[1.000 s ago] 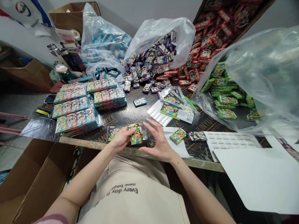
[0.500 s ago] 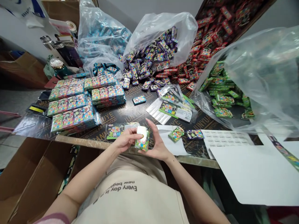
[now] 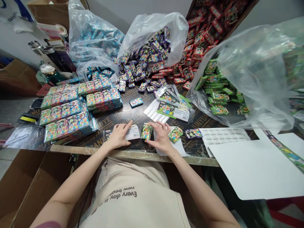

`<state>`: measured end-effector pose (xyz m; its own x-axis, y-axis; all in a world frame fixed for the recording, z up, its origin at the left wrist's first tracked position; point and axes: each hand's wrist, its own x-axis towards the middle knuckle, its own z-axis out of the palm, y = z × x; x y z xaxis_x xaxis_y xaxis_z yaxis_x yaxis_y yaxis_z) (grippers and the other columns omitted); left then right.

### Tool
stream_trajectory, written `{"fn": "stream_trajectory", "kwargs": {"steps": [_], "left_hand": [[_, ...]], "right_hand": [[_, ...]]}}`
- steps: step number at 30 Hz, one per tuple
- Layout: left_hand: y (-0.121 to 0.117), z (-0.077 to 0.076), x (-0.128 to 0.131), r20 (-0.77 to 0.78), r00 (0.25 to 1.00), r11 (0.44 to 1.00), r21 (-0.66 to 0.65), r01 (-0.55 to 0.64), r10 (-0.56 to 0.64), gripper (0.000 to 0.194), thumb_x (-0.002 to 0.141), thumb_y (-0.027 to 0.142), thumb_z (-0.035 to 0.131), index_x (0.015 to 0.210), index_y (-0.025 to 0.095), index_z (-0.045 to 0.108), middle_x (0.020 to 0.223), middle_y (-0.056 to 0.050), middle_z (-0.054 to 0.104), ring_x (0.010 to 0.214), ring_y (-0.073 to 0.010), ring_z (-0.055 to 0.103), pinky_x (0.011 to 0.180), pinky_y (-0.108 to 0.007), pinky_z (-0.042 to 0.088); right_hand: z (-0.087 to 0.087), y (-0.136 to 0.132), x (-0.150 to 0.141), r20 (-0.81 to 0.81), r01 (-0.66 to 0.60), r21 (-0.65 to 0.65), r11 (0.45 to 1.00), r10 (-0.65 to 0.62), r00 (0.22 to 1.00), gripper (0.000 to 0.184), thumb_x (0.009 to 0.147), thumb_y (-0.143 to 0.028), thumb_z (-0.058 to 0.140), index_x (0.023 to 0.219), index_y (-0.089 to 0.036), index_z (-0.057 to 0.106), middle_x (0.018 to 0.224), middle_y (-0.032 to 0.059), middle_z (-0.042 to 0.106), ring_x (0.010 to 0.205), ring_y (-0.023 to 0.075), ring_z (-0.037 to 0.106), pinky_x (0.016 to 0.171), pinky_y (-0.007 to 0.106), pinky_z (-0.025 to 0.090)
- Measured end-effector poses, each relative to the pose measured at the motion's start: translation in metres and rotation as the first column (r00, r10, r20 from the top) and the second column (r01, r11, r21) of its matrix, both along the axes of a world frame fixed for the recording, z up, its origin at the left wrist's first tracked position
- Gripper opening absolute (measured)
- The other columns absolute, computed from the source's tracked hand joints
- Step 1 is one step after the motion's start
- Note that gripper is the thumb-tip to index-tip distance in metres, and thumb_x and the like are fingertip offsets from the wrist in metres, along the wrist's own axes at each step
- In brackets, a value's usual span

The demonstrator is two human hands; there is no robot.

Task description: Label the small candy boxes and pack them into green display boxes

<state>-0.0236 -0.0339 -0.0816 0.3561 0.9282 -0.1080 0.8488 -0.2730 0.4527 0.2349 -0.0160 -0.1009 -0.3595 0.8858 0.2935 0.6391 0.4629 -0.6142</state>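
Observation:
My left hand (image 3: 119,136) lies palm down near the table's front edge, fingers stretched out, over a flat printed plastic bag (image 3: 133,133) with a barcode. Just right of it, a small green candy packet (image 3: 146,131) rests on the dark table. My right hand (image 3: 161,138) spans this packet from the right, thumb at its near end and index finger at its far end. Close beside the right hand are another green packet (image 3: 176,134), on white paper, and a purple packet (image 3: 193,133). A lone blue packet (image 3: 136,102) lies farther back.
Wrapped multicoloured packs (image 3: 68,125) are stacked at left. Bags of blue (image 3: 102,41), purple (image 3: 140,63) and green packets (image 3: 218,95) stand behind, with a red heap (image 3: 199,50). More printed bags (image 3: 173,110) lie mid-table. A white sheet (image 3: 258,164) overhangs the right edge.
The green packet held between both hands above the table edge is now down on the table. My left hand has let go and moved left onto the printed bag. The view has shifted slightly.

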Motion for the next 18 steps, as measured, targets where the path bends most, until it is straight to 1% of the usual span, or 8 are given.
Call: {"fn": "stream_trajectory", "kwargs": {"steps": [2,5,7,9,11,13,15,18], "left_hand": [[-0.002,0.003,0.0,0.085,0.996,1.0,-0.011,0.002,-0.001,0.114,0.056,0.03,0.08,0.151,0.02,0.019,0.125,-0.013,0.053,0.116,-0.0323,0.048,0.102,-0.047,0.034],[-0.006,0.016,0.003,0.269,0.963,1.0,-0.019,-0.015,0.02,0.113,0.056,0.03,0.081,0.151,0.022,0.02,0.126,-0.011,0.05,0.115,-0.0298,0.049,0.101,-0.043,0.038],[-0.005,0.025,0.007,0.381,0.919,0.992,0.024,-0.124,0.106,0.109,0.054,0.031,0.082,0.148,0.022,0.028,0.123,-0.01,0.049,0.114,-0.0286,0.049,0.101,-0.042,0.039],[-0.003,0.031,0.012,0.534,0.815,0.953,0.05,-0.299,0.227,0.098,0.055,0.035,0.083,0.142,0.022,0.04,0.118,-0.008,0.051,0.111,-0.0266,0.05,0.099,-0.039,0.04],[0.0,0.03,0.021,0.703,0.634,0.903,-0.026,-0.429,0.321,0.07,0.065,0.04,0.078,0.129,0.02,0.057,0.105,-0.006,0.056,0.101,-0.0223,0.054,0.093,-0.034,0.043],[-0.001,0.025,0.032,0.829,0.414,0.868,-0.16,-0.47,0.377,0.04,0.077,0.04,0.068,0.111,0.019,0.068,0.093,-0.003,0.059,0.091,-0.0175,0.056,0.085,-0.029,0.044],[-0.006,0.019,0.047,0.893,0.191,0.83,-0.275,-0.485,0.407,0.029,0.08,0.038,0.067,0.1,0.019,0.073,0.088,-0.002,0.061,0.088,-0.0143,0.056,0.083,-0.026,0.043],[-0.014,0.019,0.065,0.891,-0.147,0.762,-0.445,-0.471,0.429,0.028,0.073,0.041,0.074,0.088,0.018,0.074,0.083,0.0,0.066,0.082,-0.012,0.058,0.08,-0.023,0.044]], "right_hand": [[0.0,0.002,-0.002,-0.101,-0.096,-0.118,0.988,0.084,0.991,0.086,0.059,-0.05,0.081,0.133,-0.028,0.044,0.13,0.0092,0.058,0.126,0.0342,0.046,0.108,0.056,0.023],[0.015,0.007,-0.005,-0.283,-0.257,-0.236,0.937,0.187,0.941,0.099,0.06,-0.054,0.08,0.143,-0.029,0.031,0.135,0.0109,0.055,0.127,0.0311,0.048,0.109,0.053,0.027],[0.029,0.012,-0.012,-0.379,-0.254,-0.237,0.938,0.151,0.913,0.103,0.063,-0.059,0.077,0.146,-0.031,0.024,0.14,0.0111,0.05,0.133,0.0304,0.044,0.11,0.053,0.028],[0.042,0.015,-0.026,-0.494,-0.142,-0.236,0.961,0.008,0.869,0.1,0.069,-0.061,0.071,0.148,-0.032,0.018,0.144,0.011,0.045,0.135,0.0289,0.041,0.108,0.049,0.034],[0.052,0.014,-0.047,-0.621,-0.05,-0.294,0.954,-0.151,0.769,0.086,0.08,-0.061,0.059,0.148,-0.032,0.017,0.139,0.0108,0.049,0.127,0.0263,0.05,0.1,0.044,0.044],[0.059,0.011,-0.07,-0.71,-0.021,-0.374,0.927,-0.271,0.65,0.069,0.088,-0.059,0.046,0.146,-0.029,0.023,0.126,0.0096,0.059,0.11,0.0226,0.061,0.089,0.039,0.052],[0.065,0.01,-0.087,-0.759,0.012,-0.436,0.9,-0.375,0.533,0.056,0.09,-0.056,0.043,0.137,-0.025,0.037,0.107,0.0067,0.066,0.091,0.019,0.066,0.077,0.034,0.054],[0.075,0.011,-0.097,-0.776,-0.013,-0.534,0.845,-0.484,0.405,0.041,0.079,-0.047,0.06,0.111,-0.022,0.053,0.078,-0.0004,0.067,0.07,0.016,0.065,0.064,0.028,0.052]]}}
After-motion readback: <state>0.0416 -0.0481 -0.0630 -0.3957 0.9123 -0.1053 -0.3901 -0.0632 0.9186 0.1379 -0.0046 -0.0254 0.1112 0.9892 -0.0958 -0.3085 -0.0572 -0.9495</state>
